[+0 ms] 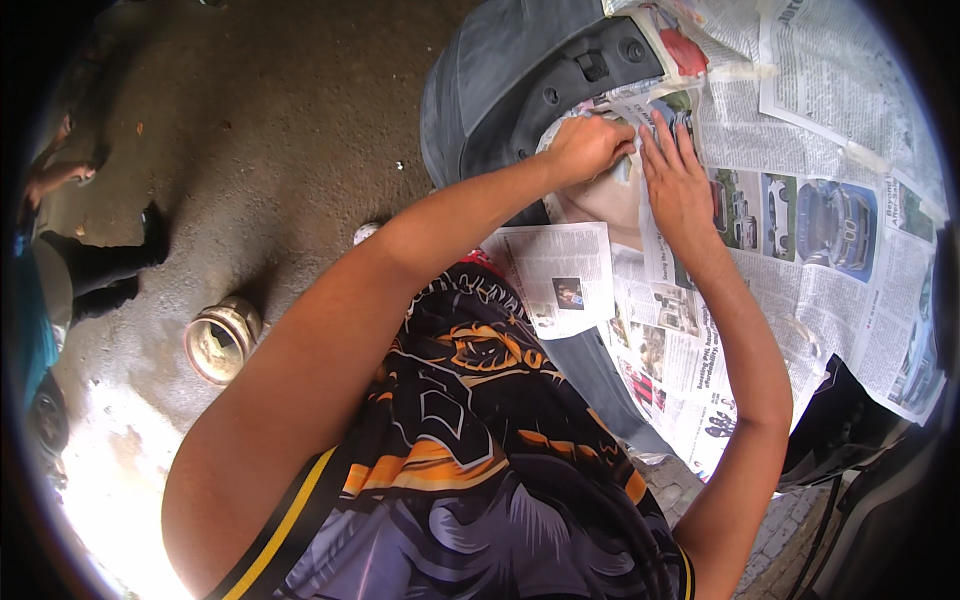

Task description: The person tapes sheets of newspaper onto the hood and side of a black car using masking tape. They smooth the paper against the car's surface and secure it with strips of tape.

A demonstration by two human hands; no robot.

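Observation:
Sheets of newspaper (740, 130) cover much of a vehicle body, beside a dull grey bumper (480, 85). My left hand (592, 147) is closed in a pinch at the paper's edge; whatever its fingertips hold is hidden. Just to its right, my right hand (682, 190) lies flat on the newspaper, fingers stretched out and pressing it down. Between and below the hands shows a beige surface (600, 205). A loose-hanging newspaper piece (560, 275) is nearer to me, under my left forearm. Pale tape (868, 157) joins sheets on the right.
A red patch (684, 52) shows between paper and bumper at the top. A round, dirty pail (222, 340) is on the wet concrete floor (290, 150) to the left. At the far left edge is another person (60, 270). Black glossy bodywork (840, 430) lies lower right.

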